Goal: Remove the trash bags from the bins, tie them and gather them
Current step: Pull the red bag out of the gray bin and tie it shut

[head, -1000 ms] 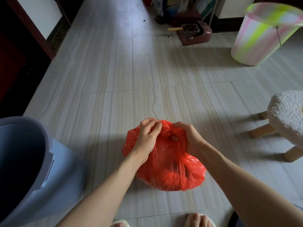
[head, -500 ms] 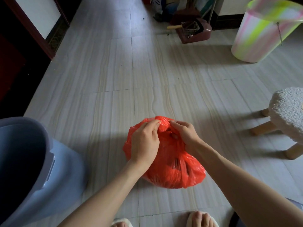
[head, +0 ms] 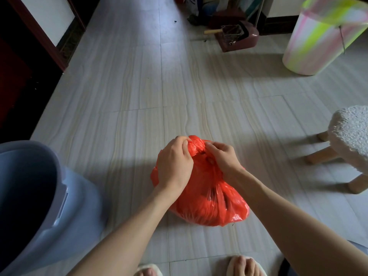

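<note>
Red trash bag (head: pixel 209 204) on the floor (head: pixel 139 96), at 6 o'clock in your field of view, just ahead of your slippered feet (head: pixel 244 265). The film is thin, glossy and crumpled; judge it soft, light and somewhat slippery, liable to tear if you haul on a single layer or if something sharp inside presses through. Dark shapes show faintly through the plastic, but what they are cannot be told. The bag bulges low and wide, which suggests a loose, shifting load rather than a rigid one. Take hold at the gathered neck at the bag's 12 o'clock, where the plastic is bunched into several layers, not at the taut belly.

Your left hand (head: pixel 175 164) lies over the bag's 10 o'clock shoulder, fingers curled, with thumb and fingertips pinching a twisted ear of red plastic at the top. Your right hand (head: pixel 223 160) comes in from 2 o'clock, fingers likewise curled and closed on the opposing ear, so that the two hands nearly meet over the neck. Neither hand is spread open; both grip plastic only. Whether a knot has been drawn closed beneath the fingers cannot be told. Judged from this, the tying step is in hand and the gathering step remains.

Grey-blue bin (head: pixel 39 206) stands at 8 o'clock, well apart from the bag, its interior dark. Pastel striped bin (head: pixel 318 40) stands at 1 o'clock, far off. White stool (head: pixel 350 134) sits at 3 o'clock.
</note>
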`<state>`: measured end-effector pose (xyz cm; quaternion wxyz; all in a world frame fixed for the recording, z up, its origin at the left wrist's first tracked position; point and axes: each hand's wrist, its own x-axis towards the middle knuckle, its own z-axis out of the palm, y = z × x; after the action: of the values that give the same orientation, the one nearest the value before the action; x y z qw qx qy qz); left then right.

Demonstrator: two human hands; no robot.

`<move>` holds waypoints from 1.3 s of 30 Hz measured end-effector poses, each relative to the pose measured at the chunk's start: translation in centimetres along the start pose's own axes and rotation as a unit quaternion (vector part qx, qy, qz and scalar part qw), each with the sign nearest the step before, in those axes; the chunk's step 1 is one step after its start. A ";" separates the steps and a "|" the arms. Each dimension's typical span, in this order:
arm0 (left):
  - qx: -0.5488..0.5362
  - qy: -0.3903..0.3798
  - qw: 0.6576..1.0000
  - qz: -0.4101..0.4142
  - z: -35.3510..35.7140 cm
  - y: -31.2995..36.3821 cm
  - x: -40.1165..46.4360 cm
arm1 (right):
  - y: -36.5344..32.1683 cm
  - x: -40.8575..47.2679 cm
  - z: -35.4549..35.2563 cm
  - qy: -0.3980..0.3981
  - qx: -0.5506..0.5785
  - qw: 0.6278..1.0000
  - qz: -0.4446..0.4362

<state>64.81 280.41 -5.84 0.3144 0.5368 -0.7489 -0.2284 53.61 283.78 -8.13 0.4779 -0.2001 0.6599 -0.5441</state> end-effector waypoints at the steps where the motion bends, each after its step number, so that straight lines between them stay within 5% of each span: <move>1: 0.008 0.005 1.000 0.016 -0.1 0.0 -0.1 | -0.1 -0.1 0.0 0.002 -0.008 1.000 -0.009; 11: -0.040 -0.031 0.998 -0.049 -1.9 1.0 1.4 | 0.0 -0.2 0.3 0.014 -0.054 0.997 -0.051; 15: 0.082 -0.099 0.991 0.030 -2.8 1.2 1.9 | 0.2 0.0 0.1 0.020 -0.056 0.997 -0.054; 21: -0.129 -0.177 0.974 -0.062 -2.2 0.8 1.2 | 0.4 0.0 0.0 0.042 -0.057 0.994 -0.079; 25: -0.058 -0.110 0.991 -0.050 -1.0 -0.1 -0.1 | 0.4 -0.3 -0.1 0.028 0.010 0.999 -0.043; 30: -0.135 0.001 0.991 0.000 0.0 -0.1 -0.5 | 0.2 -0.4 0.0 0.057 0.080 0.995 -0.002; 34: -0.294 0.008 0.942 -0.162 -0.5 0.2 0.7 | -0.1 -0.2 0.0 0.074 0.130 0.988 0.035; 39: -0.379 -0.170 0.861 -0.295 -1.8 -0.8 2.0 | -0.1 0.1 -0.2 0.097 0.175 0.978 0.053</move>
<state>66.16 278.20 -4.72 0.2793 0.5252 -0.4531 -0.6639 53.35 283.78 -8.10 0.4670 -0.0244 0.6071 -0.6424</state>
